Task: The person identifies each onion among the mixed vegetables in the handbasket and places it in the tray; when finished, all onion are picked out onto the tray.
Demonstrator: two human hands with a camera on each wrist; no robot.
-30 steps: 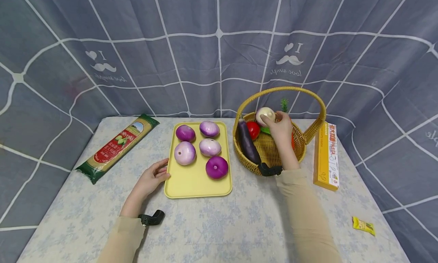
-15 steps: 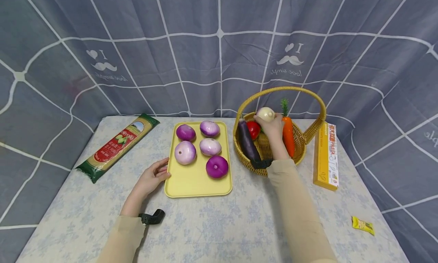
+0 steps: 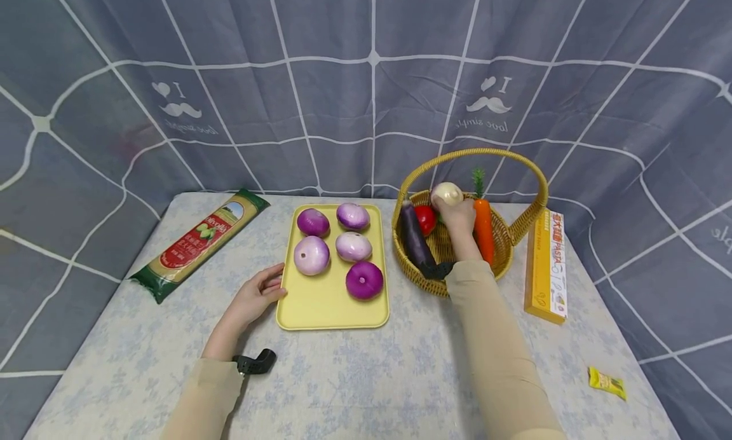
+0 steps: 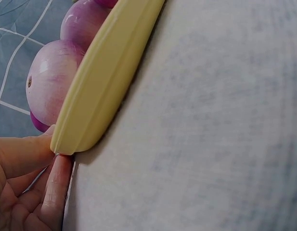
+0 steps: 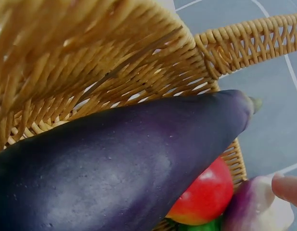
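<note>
My left hand [image 3: 260,295] holds the left edge of a yellow tray [image 3: 320,311]. In the left wrist view the thumb [image 4: 23,155] lies at the rim and the fingers sit below it. Several purple onions, such as a pale one [image 3: 311,255], rest on the tray. Over a wicker basket [image 3: 441,240], my right hand [image 3: 459,220] grips a white-and-purple onion [image 3: 447,192] at the back; its far fingers are partly hidden. A fingertip touches this onion [image 5: 256,207] in the right wrist view. The eggplant [image 3: 416,236], red tomato [image 3: 425,220] and carrot [image 3: 483,230] lie around the hand.
The basket's tall handle [image 3: 474,152] arches behind the right hand. To the right are a yellow pasta box [image 3: 546,265] and a small yellow packet [image 3: 607,383]. A green-and-red pasta bag [image 3: 200,243] lies at left. A grey curtain [image 3: 320,96] stands behind.
My right hand has shifted left and forward around the onion, uncovering the carrot. The onion has barely moved in the basket. My left hand stays on the tray.
</note>
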